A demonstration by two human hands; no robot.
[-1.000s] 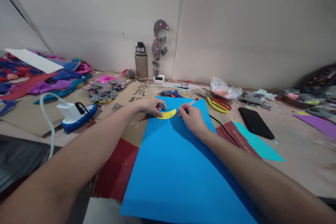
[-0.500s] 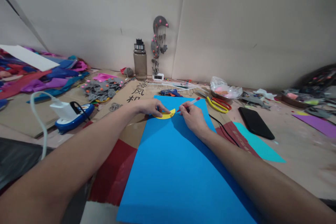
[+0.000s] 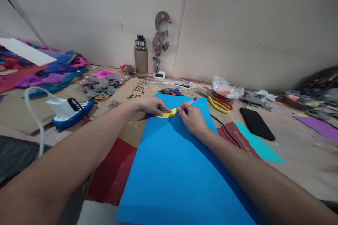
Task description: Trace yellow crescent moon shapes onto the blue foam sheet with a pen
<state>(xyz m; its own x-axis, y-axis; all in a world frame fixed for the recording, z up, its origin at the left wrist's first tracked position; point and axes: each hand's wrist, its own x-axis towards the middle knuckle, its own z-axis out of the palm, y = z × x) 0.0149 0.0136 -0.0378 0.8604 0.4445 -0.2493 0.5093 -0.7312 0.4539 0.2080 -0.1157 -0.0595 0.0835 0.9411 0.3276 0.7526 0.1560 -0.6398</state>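
Note:
A large blue sheet of paper [image 3: 174, 168] lies lengthwise before me. Near its far edge rests a yellow crescent-shaped cutout [image 3: 167, 115]. My left hand [image 3: 151, 106] presses the cutout flat with its thumb and index finger stretched out and apart; the other fingers are partly hidden. Just to the right, my right hand [image 3: 194, 117] is closed around a pen [image 3: 190, 102] with a clear barrel and a red end. The pen's tip is by the crescent's right point, mostly covered by my fingers.
Right of the sheet are yellow-and-red-handled scissors [image 3: 220, 105], a black phone [image 3: 256, 123] and a turquoise paper piece [image 3: 260, 144]. A bottle [image 3: 141, 59] and a hanging felt moon [image 3: 163, 19] are at the back. A power strip [image 3: 72, 116] with a white charger sits left.
My right hand and the pen have shifted slightly left, closer to the crescent's right tip. My left hand stays on the cutout. The whole view has moved a little.

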